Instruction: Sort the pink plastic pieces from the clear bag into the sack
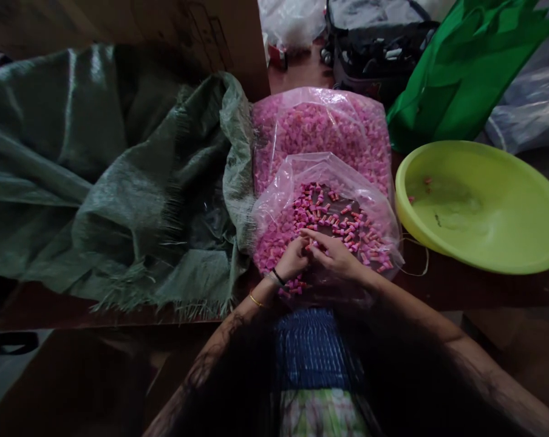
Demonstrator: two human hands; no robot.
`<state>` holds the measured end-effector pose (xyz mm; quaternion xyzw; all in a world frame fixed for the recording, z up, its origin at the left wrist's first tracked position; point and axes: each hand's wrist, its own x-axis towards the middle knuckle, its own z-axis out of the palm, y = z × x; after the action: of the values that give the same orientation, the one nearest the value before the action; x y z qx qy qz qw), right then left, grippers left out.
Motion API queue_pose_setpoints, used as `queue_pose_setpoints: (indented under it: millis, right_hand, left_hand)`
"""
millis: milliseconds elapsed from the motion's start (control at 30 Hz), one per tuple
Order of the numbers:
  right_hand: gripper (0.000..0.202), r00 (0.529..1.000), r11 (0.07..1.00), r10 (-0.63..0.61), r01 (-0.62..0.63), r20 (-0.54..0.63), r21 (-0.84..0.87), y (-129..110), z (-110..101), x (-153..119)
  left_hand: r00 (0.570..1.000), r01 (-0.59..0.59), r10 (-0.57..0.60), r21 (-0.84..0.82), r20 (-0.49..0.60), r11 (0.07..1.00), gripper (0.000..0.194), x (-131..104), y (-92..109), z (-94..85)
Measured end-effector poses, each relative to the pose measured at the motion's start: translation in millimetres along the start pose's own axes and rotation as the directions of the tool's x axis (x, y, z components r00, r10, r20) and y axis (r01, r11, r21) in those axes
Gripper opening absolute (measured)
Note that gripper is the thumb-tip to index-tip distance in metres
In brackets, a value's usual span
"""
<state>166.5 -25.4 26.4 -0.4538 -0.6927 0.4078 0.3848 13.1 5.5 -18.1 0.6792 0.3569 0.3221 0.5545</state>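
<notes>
My left hand [293,260] and my right hand [333,252] meet above the mouth of an open clear plastic bag [274,197]. Both are closed, fingertips together, with a small pink-and-orange piece [314,245] showing between them. The fingers partly cover it, so its exact kind is hard to make out. Around and beneath the hands lie many loose pieces [322,209] of the same sort, each with a pink head and an orange stem. More of them are heaped inside the bag to the left of my hands.
Behind the open bag lies a larger full bag [320,124] of pink pieces. A yellow-green basin [497,206] with a few bits in it stands to the right, a green bag [461,79] behind it. A green woven sack [133,182] covers the left side, before a cardboard box [165,36].
</notes>
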Motion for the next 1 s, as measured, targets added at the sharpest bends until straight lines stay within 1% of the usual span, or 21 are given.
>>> queue_pose_setpoints:
  millis: [100, 167, 233, 267, 333, 400, 433, 467, 500, 567, 633, 700, 767, 833, 867, 900, 1000]
  right_hand:
    - [0.049, 0.995, 0.991, -0.083, 0.088, 0.048, -0.102, 6.4, 8.4, -0.2]
    - [0.047, 0.991, 0.984, -0.123, 0.129, 0.055, -0.125, 8.3, 9.4, -0.4]
    - [0.039, 0.992, 0.983, -0.118, 0.121, 0.031, -0.135, 9.0, 5.6, -0.1]
    - [0.034, 0.995, 0.984, -0.099, 0.097, -0.007, -0.148, 9.3, 1.5, 0.4]
    - [0.028, 0.991, 0.980, -0.044, 0.019, -0.122, -0.200, 10.2, -10.4, 1.9]
    - [0.026, 0.969, 0.968, -0.005, -0.058, -0.248, -0.245, 10.5, -24.1, 3.6]
    - [0.026, 0.958, 0.967, 0.008, -0.080, -0.287, -0.243, 9.8, -29.7, 4.2]
    - [0.026, 0.954, 0.970, 0.017, -0.089, -0.300, -0.226, 8.4, -33.4, 4.6]
    - [0.025, 0.958, 0.976, 0.019, -0.081, -0.287, -0.203, 6.2, -34.6, 4.8]
    - [0.023, 0.980, 0.985, -0.018, -0.017, -0.198, -0.173, 1.1, -29.3, 4.9]
    - [0.020, 0.990, 0.978, -0.097, 0.076, -0.100, -0.195, -2.7, -17.3, 5.2]
    - [0.021, 0.985, 0.961, -0.164, 0.150, -0.044, -0.232, -3.1, -5.7, 5.8]
    - [0.026, 0.978, 0.951, -0.198, 0.175, -0.068, -0.255, -0.5, -0.3, 6.2]
    - [0.030, 0.969, 0.951, -0.217, 0.182, -0.118, -0.250, 2.9, -1.1, 5.6]
    - [0.029, 0.965, 0.952, -0.222, 0.184, -0.138, -0.244, 4.3, -2.6, 4.9]
    - [0.026, 0.964, 0.953, -0.223, 0.184, -0.143, -0.241, 5.4, -3.9, 3.7]
    - [0.025, 0.973, 0.947, -0.211, 0.179, -0.098, -0.267, 5.8, -3.6, -2.5]
  left_hand:
    - [1.000, 0.007, -0.006, -0.032, 0.028, 0.999, 0.031, -2.2, 1.8, 2.5]
    - [1.000, 0.013, -0.013, -0.035, 0.015, 0.999, 0.038, -3.1, 4.8, 2.1]
    - [1.000, 0.009, -0.009, -0.031, 0.000, 0.999, 0.040, -3.2, 8.2, -0.7]
    - [1.000, -0.003, 0.002, -0.020, -0.008, 1.000, 0.039, -2.9, 9.8, -3.2]
    - [0.999, -0.030, 0.031, 0.019, -0.032, 0.999, 0.038, -1.6, 12.7, -10.1]
    - [0.998, -0.032, 0.035, 0.056, -0.052, 0.998, 0.039, 0.1, 14.8, -17.6]
    - [0.998, -0.023, 0.027, 0.061, -0.053, 0.998, 0.040, 1.0, 15.5, -20.5]
    - [0.999, -0.016, 0.018, 0.059, -0.050, 0.998, 0.041, 1.8, 15.9, -22.5]
    - [0.999, -0.012, 0.015, 0.056, -0.047, 0.998, 0.041, 2.5, 16.3, -23.2]
    - [0.998, -0.022, 0.025, 0.054, -0.052, 0.998, 0.039, 3.4, 16.6, -21.1]
    - [0.996, -0.030, 0.033, 0.043, -0.078, 0.999, 0.033, 3.6, 16.4, -16.7]
    - [0.995, -0.022, 0.022, -0.002, -0.097, 1.000, 0.028, 2.9, 15.9, -14.0]
    - [0.994, -0.009, 0.005, -0.045, -0.107, 0.999, 0.031, 1.5, 14.8, -15.9]
    - [0.995, -0.014, 0.009, -0.044, -0.104, 0.999, 0.038, -0.3, 13.6, -21.4]
    - [0.995, -0.020, 0.017, -0.033, -0.103, 0.999, 0.040, -1.2, 13.1, -24.3]
    - [0.995, -0.026, 0.024, -0.020, -0.099, 0.999, 0.041, -1.8, 12.8, -26.8]
    - [0.996, -0.043, 0.045, 0.022, -0.080, 0.999, 0.042, -2.8, 13.3, -28.4]
